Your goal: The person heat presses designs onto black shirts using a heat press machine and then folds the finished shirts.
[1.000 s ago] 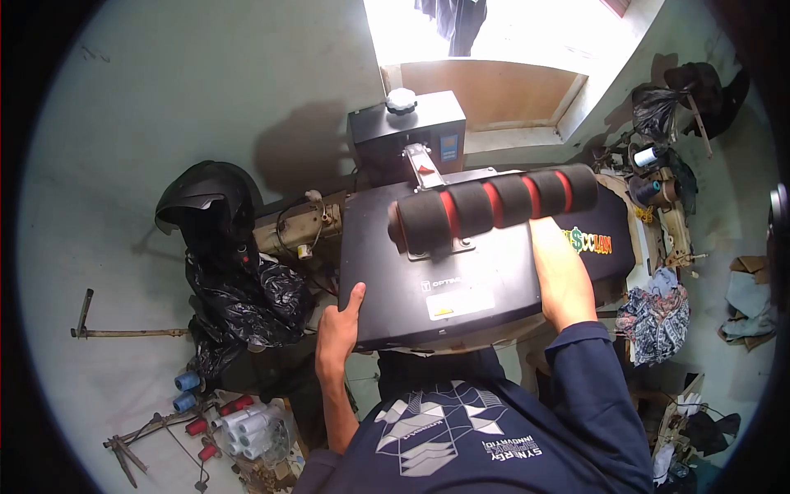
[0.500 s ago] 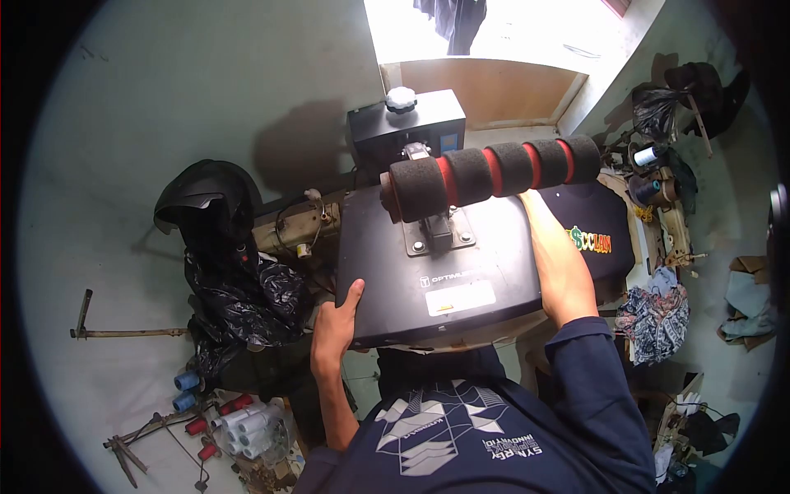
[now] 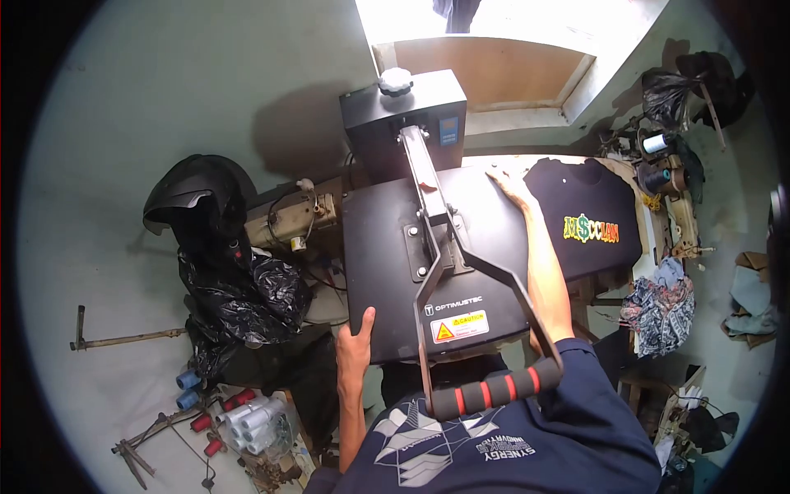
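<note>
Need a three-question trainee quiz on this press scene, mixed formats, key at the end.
1. True or false: no hand grips the red-banded foam handle.
2. The black T-shirt with the colourful print lies: A) left of the black press cover; B) on top of it; C) to its right.
3. Fill in: the label below the OPTIMUSTEC logo carries the heading "____".

Key: 1. True; the left hand is at the cover's left edge, the right hand near its far-right corner. 2. C. 3. CAUTION.
</note>
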`<action>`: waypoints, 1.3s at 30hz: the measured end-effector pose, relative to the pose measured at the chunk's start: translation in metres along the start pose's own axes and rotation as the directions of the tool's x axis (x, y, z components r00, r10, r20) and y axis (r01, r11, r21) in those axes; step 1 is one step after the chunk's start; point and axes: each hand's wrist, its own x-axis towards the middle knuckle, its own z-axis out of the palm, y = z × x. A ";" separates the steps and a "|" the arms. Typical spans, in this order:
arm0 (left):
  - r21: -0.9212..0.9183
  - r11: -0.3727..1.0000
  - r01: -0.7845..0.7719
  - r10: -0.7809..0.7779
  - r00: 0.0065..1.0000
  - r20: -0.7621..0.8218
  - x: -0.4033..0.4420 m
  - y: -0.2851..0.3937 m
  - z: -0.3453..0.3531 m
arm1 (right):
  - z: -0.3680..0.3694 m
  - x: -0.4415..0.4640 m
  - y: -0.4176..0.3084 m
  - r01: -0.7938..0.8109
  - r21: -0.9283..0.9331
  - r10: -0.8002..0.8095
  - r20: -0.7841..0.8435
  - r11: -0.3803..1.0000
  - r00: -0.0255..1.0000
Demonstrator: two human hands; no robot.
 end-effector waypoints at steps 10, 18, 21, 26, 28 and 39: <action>0.049 0.995 -0.083 0.087 0.993 -0.082 0.008 -0.057 0.039 | 0.015 -0.024 0.022 -0.175 0.195 0.176 0.007 0.965 0.984; -0.035 0.984 -0.175 0.171 0.980 -0.103 0.017 -0.080 0.056 | 0.022 -0.026 0.031 -0.219 0.208 0.225 -0.006 0.953 0.974; -0.062 0.985 -0.162 0.155 0.982 -0.105 0.019 -0.087 0.062 | 0.020 -0.029 0.032 -0.206 0.241 0.212 0.001 0.948 0.977; -0.053 0.991 -0.125 0.120 0.988 -0.093 0.027 -0.106 0.067 | 0.027 -0.028 0.041 -0.194 0.224 0.202 -0.012 0.955 0.979; -0.065 0.988 -0.140 0.133 0.986 -0.103 0.029 -0.111 0.070 | 0.029 -0.026 0.046 -0.188 0.218 0.192 0.005 0.958 0.981; -0.032 0.992 -0.124 0.120 0.986 -0.116 0.040 -0.139 0.084 | 0.045 -0.022 0.083 0.089 -0.054 -0.087 0.040 0.995 0.995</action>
